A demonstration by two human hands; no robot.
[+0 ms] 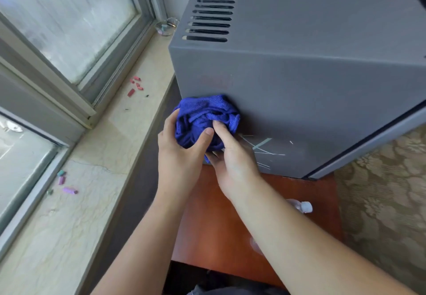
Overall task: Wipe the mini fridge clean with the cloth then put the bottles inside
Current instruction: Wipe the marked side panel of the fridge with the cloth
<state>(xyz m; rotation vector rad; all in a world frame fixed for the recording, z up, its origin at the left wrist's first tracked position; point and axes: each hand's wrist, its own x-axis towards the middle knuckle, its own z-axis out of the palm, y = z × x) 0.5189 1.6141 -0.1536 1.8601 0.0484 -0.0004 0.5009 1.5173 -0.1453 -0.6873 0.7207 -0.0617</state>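
A grey mini fridge (311, 87) stands on a reddish wooden table (230, 230), its side panel facing me, with vent slots on top. A bunched blue cloth (202, 114) is pressed against the lower left of that side panel. My left hand (179, 154) grips the cloth from the left, thumb on its front. My right hand (232, 156) holds it from below and the right, fingers curled into the folds. White chalk-like marks (265, 149) show on the panel just right of my hands. A clear bottle with a white cap (304, 207) lies on the table, mostly hidden behind my right forearm.
A marble windowsill (92, 179) runs along the left under the window, strewn with red chalk pieces (136, 86) and purple ones (68, 187). A small glass dish (166, 27) sits at the sill's far end. Patterned carpet (380, 202) lies to the right.
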